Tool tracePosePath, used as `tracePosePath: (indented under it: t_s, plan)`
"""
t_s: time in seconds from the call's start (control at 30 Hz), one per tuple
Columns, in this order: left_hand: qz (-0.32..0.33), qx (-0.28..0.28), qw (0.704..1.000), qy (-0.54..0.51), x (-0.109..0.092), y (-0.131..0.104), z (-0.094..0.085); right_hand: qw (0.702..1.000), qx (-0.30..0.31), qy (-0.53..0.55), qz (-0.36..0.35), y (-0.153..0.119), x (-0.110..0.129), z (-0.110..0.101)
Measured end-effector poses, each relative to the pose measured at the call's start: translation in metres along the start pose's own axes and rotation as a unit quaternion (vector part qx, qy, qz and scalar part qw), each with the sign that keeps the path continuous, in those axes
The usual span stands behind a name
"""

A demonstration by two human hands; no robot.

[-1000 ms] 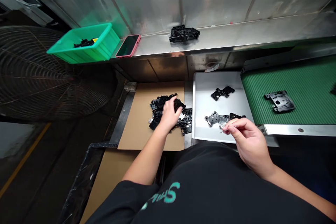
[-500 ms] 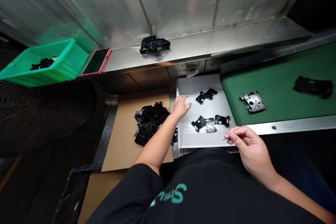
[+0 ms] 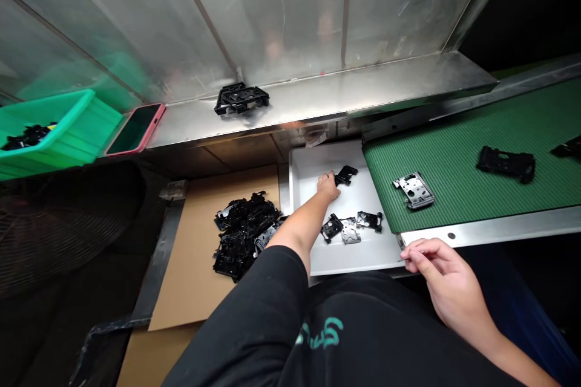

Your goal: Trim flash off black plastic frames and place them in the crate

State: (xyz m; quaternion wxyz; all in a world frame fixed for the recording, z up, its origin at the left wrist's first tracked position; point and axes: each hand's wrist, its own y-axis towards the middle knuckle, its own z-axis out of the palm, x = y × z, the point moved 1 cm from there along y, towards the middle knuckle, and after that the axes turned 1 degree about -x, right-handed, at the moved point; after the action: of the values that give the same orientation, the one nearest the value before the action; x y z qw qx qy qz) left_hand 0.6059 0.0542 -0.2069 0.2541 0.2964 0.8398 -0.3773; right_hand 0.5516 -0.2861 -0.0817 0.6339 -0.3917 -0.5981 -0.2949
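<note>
My left hand (image 3: 328, 186) reaches into the light grey tray (image 3: 299, 160), its fingers curled onto one of two black plastic parts near the back; that part is mostly hidden. The other black part (image 3: 347, 175) lies just right of the fingers. Closer to me in the tray lie a black part (image 3: 331, 228), a silvery plate-like part (image 3: 350, 231) and another black part (image 3: 370, 221), in a row. My right hand (image 3: 447, 272) is off the tray's near right corner, thumb and fingers pinched on a thin metal pin-like tool, barely visible.
Black parts (image 3: 242, 233) are heaped on cardboard (image 3: 181, 278) left of the tray. A green conveyor belt (image 3: 458, 193) on the right carries a silvery part (image 3: 414, 190) and dark parts (image 3: 506, 163). The metal shelf (image 3: 308, 106) holds a black assembly (image 3: 240, 98), phone (image 3: 136, 129) and green bin (image 3: 86, 133).
My left hand has moved forward and right, from above the tray's left side to the black parts at the back. My right hand keeps its pinch near the corner. The view has shifted.
</note>
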Motion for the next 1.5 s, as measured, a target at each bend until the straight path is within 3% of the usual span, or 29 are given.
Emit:
tracePosePath:
  t_s: [0.17,0.33,0.57,0.67,0.73,1.03,1.37,1.5]
  plan:
    - [-0.077,0.118,0.978,-0.156,0.002,-0.006,-0.033,0.999,0.032,0.013,-0.002,0.007,0.007,0.015]
    - [-0.039,0.216,0.901,-0.375,0.019,-0.062,-0.057,0.997,0.071,0.01,-0.011,0.011,0.018,0.033]
    - [0.038,0.23,0.759,-0.607,0.022,-0.176,-0.041,0.997,0.027,0.019,-0.065,0.015,0.025,0.045]
    - [0.04,0.251,0.679,-0.688,0.013,-0.213,-0.033,0.995,0.021,0.025,-0.097,0.013,0.033,0.058]
    - [0.044,0.265,0.655,-0.706,0.007,-0.233,-0.032,0.991,0.032,0.031,-0.129,0.01,0.041,0.068]
    - [0.063,0.225,0.679,-0.696,0.009,-0.278,-0.046,0.967,0.113,0.06,-0.22,-0.015,0.064,0.107]
    - [0.043,0.169,0.696,-0.697,0.027,-0.295,-0.054,0.956,0.178,-0.028,-0.233,-0.024,0.055,0.138]
    - [0.055,0.164,0.701,-0.692,0.032,-0.298,-0.056,0.955,0.178,-0.063,-0.23,-0.024,0.054,0.146]
